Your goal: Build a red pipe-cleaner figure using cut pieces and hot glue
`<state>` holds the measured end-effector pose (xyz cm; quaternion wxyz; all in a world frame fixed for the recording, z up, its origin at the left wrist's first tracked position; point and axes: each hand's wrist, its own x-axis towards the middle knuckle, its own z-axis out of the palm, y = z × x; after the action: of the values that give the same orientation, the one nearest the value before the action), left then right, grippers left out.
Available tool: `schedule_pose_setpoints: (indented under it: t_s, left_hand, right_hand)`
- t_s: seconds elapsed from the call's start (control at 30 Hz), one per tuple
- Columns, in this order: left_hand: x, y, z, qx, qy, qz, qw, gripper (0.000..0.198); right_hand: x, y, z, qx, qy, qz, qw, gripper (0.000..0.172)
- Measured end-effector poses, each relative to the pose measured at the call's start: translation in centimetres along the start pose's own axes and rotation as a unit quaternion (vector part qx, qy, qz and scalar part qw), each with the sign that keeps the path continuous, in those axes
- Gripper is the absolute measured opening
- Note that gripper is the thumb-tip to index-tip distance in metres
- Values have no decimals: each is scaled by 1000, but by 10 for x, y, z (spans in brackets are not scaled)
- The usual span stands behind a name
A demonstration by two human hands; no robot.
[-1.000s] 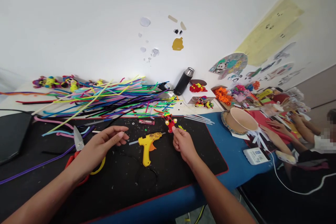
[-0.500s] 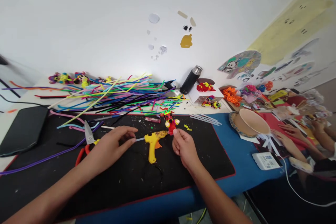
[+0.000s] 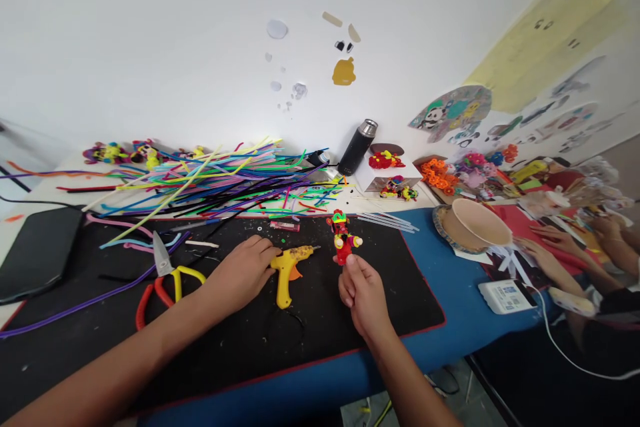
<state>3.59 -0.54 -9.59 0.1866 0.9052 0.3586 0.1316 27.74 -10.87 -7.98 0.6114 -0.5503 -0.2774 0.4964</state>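
My right hand [image 3: 365,290] pinches the lower end of a small pipe-cleaner figure [image 3: 343,240], red with a green and yellow top and two pale round ends, and holds it upright above the mat. On the black mat lies a yellow hot glue gun [image 3: 285,280] with an orange trigger, its nozzle toward the figure but apart from it. At the gun's rear, my left hand [image 3: 247,273] has its fingers curled over the spot where the glue stick enters, hiding the stick. Beside my left forearm are pliers-like scissors [image 3: 163,263] with red and yellow handles.
A heap of coloured pipe cleaners [image 3: 210,177] spreads along the back. Spare glue sticks [image 3: 385,221], a black flask [image 3: 357,147] and a white box [image 3: 385,180] with finished figures stand behind. A phone [image 3: 43,247] lies left; a bowl [image 3: 480,223] and another person's hands [image 3: 545,257] are right.
My left hand has moved right and closed at the back of the glue gun, covering the glue stick. My right hand has drawn the figure away from the nozzle, to the right.
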Motion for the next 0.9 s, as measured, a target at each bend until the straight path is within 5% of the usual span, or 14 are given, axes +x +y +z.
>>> schedule_pose_setpoints:
  t_s: [0.33, 0.5, 0.7, 0.9]
  left_hand:
    - [-3, -1, 2, 1, 32, 22, 999, 29]
    - [5, 7, -11, -113, 47, -42, 992, 36]
    - [5, 2, -31, -248, 24, -201, 947, 53]
    - [-11, -6, -40, -260, 106, -252, 926, 63]
  right_hand:
    - [6, 7, -21, 54, 73, -30, 995, 51]
    - [1, 23, -29, 57, 89, -42, 993, 50]
    - [-1, 29, -32, -51, 16, -24, 998, 52]
    - [5, 26, -31, -162, -60, 41, 984, 56]
